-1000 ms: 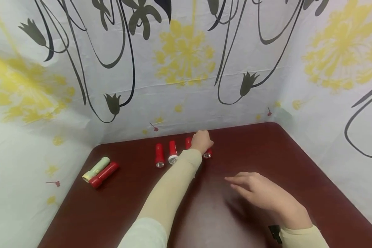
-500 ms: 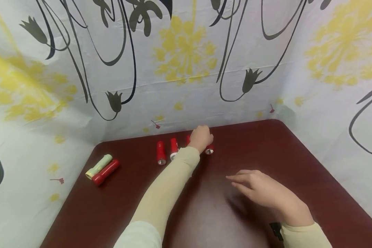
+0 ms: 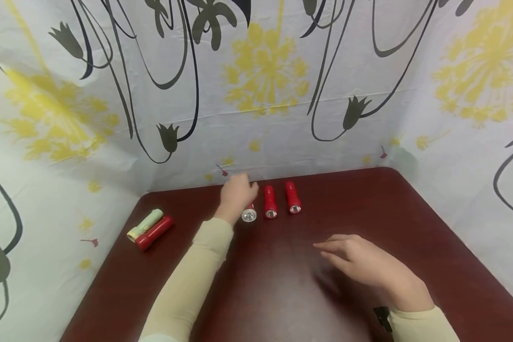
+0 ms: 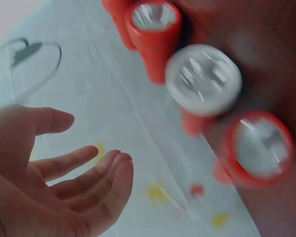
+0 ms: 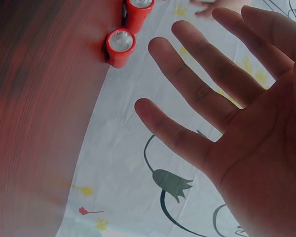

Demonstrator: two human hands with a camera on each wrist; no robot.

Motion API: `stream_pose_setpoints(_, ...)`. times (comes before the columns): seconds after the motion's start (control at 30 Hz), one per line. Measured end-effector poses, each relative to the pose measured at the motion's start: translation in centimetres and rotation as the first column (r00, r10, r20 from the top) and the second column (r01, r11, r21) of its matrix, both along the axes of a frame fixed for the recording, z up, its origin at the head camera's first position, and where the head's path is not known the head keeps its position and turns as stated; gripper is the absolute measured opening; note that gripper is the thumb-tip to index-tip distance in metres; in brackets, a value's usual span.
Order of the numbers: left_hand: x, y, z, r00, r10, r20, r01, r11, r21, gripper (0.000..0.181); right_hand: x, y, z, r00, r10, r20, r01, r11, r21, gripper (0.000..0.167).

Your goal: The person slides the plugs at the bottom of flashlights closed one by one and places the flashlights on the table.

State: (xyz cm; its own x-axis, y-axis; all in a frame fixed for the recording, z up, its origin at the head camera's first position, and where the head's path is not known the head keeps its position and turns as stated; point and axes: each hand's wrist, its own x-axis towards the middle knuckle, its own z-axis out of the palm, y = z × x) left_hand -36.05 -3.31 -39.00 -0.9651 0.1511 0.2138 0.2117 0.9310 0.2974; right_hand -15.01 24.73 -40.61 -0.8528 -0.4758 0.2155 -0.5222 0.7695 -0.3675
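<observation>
My left hand [image 3: 237,197] hovers over the left end of a row of flashlights at the table's far side. In the left wrist view its fingers [image 4: 101,197] are relaxed, spread from the thumb, and touch no flashlight. In that row are a red flashlight with a white rim [image 3: 249,215], a red flashlight [image 3: 270,203] and another red flashlight [image 3: 292,198]. The leftmost red flashlight [image 4: 260,148] is hidden behind the hand in the head view. My right hand [image 3: 367,266] is held above the table, fingers extended, holding nothing.
At the table's left side a pale green flashlight [image 3: 147,224] and a red flashlight [image 3: 154,232] lie side by side. The dark red table [image 3: 278,294] meets a white patterned cloth [image 3: 213,133] at its back and sides. A small black object [image 3: 382,317] shows by the right wrist.
My left hand has moved left along the row, from the two rightmost flashlights, now uncovered, to the left ones. The right hand has stayed in place. The head view has shifted slightly.
</observation>
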Motion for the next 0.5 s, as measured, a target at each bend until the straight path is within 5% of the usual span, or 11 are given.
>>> stream_pose_setpoints(0.23,0.6,-8.3,-1.4,0.985,0.169,0.015,-0.169,0.985,-0.021,0.033,0.0,-0.1,-0.2,1.000,-0.001,0.010,0.001,1.000,0.000,0.027)
stream_pose_setpoints(0.5,1.4,-17.4,-3.3,0.927,0.360,0.104,-0.351,0.931,-0.100,0.049,-0.1,-0.2,-0.2,0.999,-0.006,0.037,0.006,1.000,0.001,0.026)
